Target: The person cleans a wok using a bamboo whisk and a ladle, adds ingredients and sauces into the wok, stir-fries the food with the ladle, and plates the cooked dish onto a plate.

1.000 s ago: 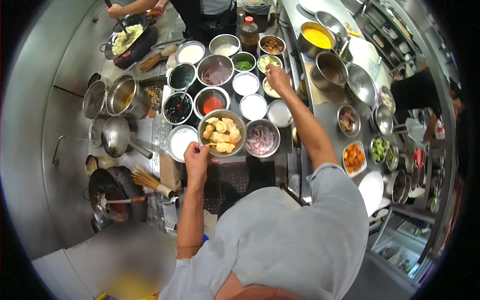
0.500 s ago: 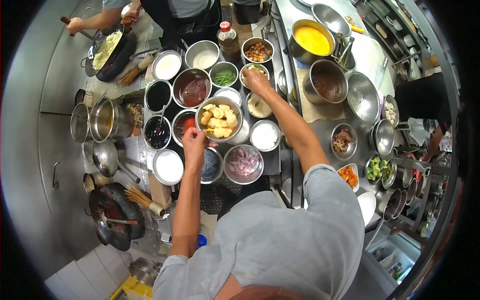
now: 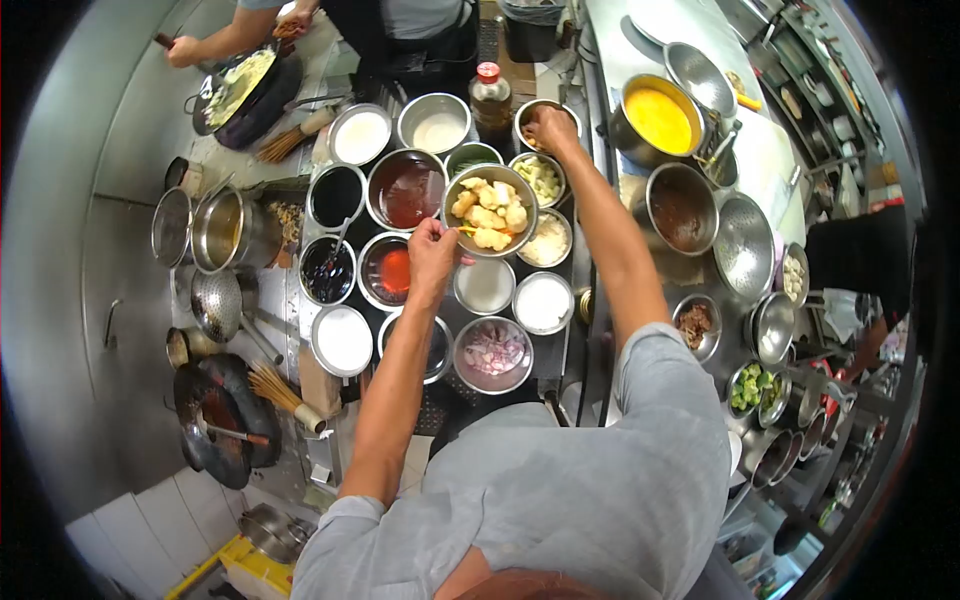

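Fingers: on my feed the left hand (image 3: 434,248) grips the near-left edge of a metal bowl (image 3: 516,244), thumb and fingers narrow on it; the right hand (image 3: 551,130) dips into a far bowl (image 3: 522,118), and I cannot tell whether its hidden fingertips hold anything.
Metal bowl: heaped with pale yellow chunks (image 3: 490,207), raised over the crowded tubs and partly hiding some from me.
Far bowl: at the back of the cluster, just beside a red-capped bottle (image 3: 490,102).
Cluster: I see bowls in close rows, among them dark red liquid (image 3: 408,192) and, nearest the body, chopped onion (image 3: 494,348).
Right counter: steel, crowded with a pot of yellow liquid (image 3: 658,118), a colander (image 3: 744,245) and green vegetables (image 3: 750,388).
Left side: a wok (image 3: 215,415) sits near a bristle brush (image 3: 285,392) on a stained metal ledge.
Co-worker: upper left, a hand (image 3: 184,52) grips a handle beside another wok (image 3: 258,128).
Room: I get a tall steel wall (image 3: 125,240) left, white tiles (image 3: 140,535) lower left, a yellow crate (image 3: 215,572) and loaded shelves (image 3: 822,112) right.
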Motion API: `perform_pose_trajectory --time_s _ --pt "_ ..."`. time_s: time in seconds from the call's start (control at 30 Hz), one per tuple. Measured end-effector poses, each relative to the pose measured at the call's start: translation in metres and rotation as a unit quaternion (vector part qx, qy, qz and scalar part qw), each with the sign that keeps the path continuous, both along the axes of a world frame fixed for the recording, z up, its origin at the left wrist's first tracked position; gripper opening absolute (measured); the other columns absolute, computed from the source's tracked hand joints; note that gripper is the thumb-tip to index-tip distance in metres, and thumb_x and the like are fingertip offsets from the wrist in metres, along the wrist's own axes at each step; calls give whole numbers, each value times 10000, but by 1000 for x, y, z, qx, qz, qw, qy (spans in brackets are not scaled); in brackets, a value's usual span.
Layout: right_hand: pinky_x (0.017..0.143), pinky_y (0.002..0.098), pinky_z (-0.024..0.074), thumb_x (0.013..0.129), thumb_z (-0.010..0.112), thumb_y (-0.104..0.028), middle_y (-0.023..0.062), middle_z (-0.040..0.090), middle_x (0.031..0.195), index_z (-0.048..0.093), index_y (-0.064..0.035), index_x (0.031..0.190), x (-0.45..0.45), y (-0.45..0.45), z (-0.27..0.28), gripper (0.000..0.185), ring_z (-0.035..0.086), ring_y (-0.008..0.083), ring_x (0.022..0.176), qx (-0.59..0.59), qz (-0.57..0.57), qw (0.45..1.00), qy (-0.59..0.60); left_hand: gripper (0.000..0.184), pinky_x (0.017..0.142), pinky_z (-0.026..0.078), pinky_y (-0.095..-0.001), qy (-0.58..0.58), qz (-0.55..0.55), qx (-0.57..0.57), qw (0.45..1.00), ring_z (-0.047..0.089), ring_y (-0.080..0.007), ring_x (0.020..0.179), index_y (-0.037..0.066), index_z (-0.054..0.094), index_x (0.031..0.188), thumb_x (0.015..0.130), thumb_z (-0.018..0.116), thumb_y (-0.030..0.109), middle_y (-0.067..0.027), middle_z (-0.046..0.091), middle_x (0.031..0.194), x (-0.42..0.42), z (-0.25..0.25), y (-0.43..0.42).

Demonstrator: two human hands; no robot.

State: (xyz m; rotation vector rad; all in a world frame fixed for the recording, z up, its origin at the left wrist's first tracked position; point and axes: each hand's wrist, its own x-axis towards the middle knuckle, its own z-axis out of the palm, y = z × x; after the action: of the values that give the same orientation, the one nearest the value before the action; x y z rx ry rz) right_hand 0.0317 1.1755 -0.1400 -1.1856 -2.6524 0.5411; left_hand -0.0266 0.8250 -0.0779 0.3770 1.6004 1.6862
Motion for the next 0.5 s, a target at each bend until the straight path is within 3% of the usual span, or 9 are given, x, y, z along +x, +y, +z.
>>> perform_pose_trajectory --time_s 0.03,0.1,0.17,0.27,0.3,0.37,0.4,0.43,0.5 --pt "851 489 528 856 668 -264 214 700 1043 676 -65 1059 -7 3 2 284 666 384 1001 -26 -17 997 -66 125 484 587 -292 3 12 0 1000 606 -139 555 54 488 847 916 592 61 -62 591 748 0 0 -4" --pt "883 489 527 862 659 -263 218 688 1092 664 -85 1114 -12 16 -25 309 653 383 1053 -8 63 994 -93 127 481 584 -288 -35 6 37 999 610 -140 567 48 493 847 913 602 53 -67 601 770 0 2 -12" --pt "913 503 515 883 630 -265 209 686 1111 659 -107 1153 -18 24 -48 313 645 389 1076 -7 59 994 -93 134 460 578 -277 -50 24 42 998 581 -115 538 39 481 834 889 603 46 -56 569 740 2 7 -22" --pt "962 525 485 930 555 -249 209 617 1268 628 -132 1218 -24 31 -61 319 600 405 1156 -4 30 989 -144 137 441 570 -269 -47 51 34 997 623 -148 545 33 484 840 885 613 52 -65 575 751 6 11 -41" --pt "950 519 491 934 526 -212 218 608 1272 626 -110 1186 -24 29 -57 290 598 418 1151 -19 23 990 -141 145 444 577 -274 -53 50 20 997 618 -156 527 34 485 844 882 623 53 -64 574 749 5 9 -49" --pt "931 531 482 927 446 -183 253 630 1180 628 -56 1054 -28 56 -87 256 605 438 1103 75 69 980 -169 164 432 574 -290 -12 71 2 997 629 -171 500 36 480 845 878 640 57 -52 567 707 5 7 -60" --pt "904 529 486 915 454 -179 269 641 1134 643 -53 1017 -29 43 -86 249 617 437 1068 82 33 990 -106 174 419 567 -299 -18 79 3 997 647 -180 518 28 477 840 880 643 62 -63 571 700 7 11 -66" --pt "880 520 489 898 484 -170 271 647 1110 647 -45 990 -29 28 -55 225 628 421 1048 73 61 987 -132 155 445 583 -294 -3 74 -31 997 638 -154 568 47 499 821 884 640 59 -43 555 738 7 22 -74" --pt "923 497 473 915 499 -210 257 645 1153 665 -50 1048 -32 39 -54 266 610 403 1107 75 134 977 -149 170 436 576 -290 -27 81 4 996 630 -147 548 39 468 822 884 627 53 -47 560 703 9 17 -86"
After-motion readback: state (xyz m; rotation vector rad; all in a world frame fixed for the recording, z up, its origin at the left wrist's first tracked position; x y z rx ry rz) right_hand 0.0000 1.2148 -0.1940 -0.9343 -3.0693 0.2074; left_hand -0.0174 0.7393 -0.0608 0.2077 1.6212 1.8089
